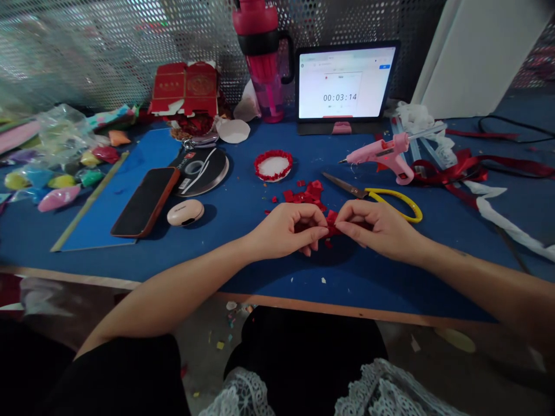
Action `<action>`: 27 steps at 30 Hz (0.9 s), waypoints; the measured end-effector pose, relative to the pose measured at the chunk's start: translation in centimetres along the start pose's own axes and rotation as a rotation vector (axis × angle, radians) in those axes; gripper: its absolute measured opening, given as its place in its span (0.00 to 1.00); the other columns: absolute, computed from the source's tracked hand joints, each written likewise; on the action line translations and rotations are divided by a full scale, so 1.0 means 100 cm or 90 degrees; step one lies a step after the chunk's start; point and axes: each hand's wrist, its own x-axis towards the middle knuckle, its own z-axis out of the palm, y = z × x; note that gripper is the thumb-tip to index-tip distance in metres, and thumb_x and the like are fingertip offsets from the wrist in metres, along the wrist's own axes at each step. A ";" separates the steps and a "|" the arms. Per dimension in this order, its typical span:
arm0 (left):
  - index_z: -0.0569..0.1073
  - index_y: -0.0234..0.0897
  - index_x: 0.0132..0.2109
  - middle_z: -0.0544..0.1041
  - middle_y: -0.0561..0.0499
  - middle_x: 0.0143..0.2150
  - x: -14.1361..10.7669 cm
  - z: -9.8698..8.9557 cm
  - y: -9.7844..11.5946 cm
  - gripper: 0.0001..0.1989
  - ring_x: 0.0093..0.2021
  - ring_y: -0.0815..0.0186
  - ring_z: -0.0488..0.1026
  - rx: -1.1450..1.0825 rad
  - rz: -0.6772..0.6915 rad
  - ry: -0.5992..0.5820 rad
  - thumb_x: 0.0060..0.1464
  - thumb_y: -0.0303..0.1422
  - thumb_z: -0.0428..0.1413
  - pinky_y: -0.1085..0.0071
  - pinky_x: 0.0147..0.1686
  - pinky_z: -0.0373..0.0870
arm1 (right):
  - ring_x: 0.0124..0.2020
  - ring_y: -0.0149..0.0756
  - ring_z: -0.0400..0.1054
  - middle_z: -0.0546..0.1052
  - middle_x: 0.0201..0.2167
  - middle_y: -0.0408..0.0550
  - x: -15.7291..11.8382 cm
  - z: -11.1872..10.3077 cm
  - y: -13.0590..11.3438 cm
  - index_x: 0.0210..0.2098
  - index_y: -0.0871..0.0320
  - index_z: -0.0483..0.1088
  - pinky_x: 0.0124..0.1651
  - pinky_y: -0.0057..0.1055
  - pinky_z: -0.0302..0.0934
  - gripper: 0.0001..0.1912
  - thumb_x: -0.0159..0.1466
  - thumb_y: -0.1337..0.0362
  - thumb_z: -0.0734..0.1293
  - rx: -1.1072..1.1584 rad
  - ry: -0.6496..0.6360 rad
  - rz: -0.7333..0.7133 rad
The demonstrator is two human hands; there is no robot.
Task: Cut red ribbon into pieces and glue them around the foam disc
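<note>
A small red piece, its shape partly hidden by the fingers, is pinched between the left hand and the right hand, both curled closed on it just above the blue desk at lower centre. Loose red squares lie scattered just beyond the hands, many unused. Up and left of them, a round white disc has a ruffled red border around its rim, its middle bare. Yellow-handled scissors lie to the right, below a pink hot glue gun.
</note>
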 end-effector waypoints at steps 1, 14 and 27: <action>0.70 0.32 0.34 0.73 0.55 0.22 0.000 0.000 0.001 0.06 0.19 0.76 0.72 0.004 -0.002 -0.001 0.56 0.30 0.57 0.84 0.20 0.71 | 0.17 0.23 0.51 0.62 0.16 0.35 0.000 0.000 0.000 0.30 0.58 0.65 0.21 0.25 0.47 0.12 0.64 0.57 0.65 -0.005 0.009 -0.002; 0.73 0.31 0.33 0.75 0.52 0.24 -0.002 -0.001 0.001 0.09 0.21 0.75 0.72 0.069 0.039 0.011 0.53 0.35 0.60 0.81 0.22 0.72 | 0.23 0.26 0.63 0.72 0.24 0.41 0.000 0.003 -0.004 0.32 0.58 0.69 0.26 0.25 0.54 0.10 0.63 0.57 0.66 -0.036 0.015 -0.015; 0.75 0.33 0.38 0.79 0.50 0.30 0.001 -0.021 0.004 0.10 0.29 0.69 0.76 0.165 0.113 0.016 0.54 0.36 0.58 0.77 0.30 0.73 | 0.15 0.24 0.53 0.62 0.14 0.37 0.004 -0.008 -0.008 0.27 0.56 0.66 0.19 0.25 0.46 0.13 0.64 0.57 0.65 -0.046 0.095 0.000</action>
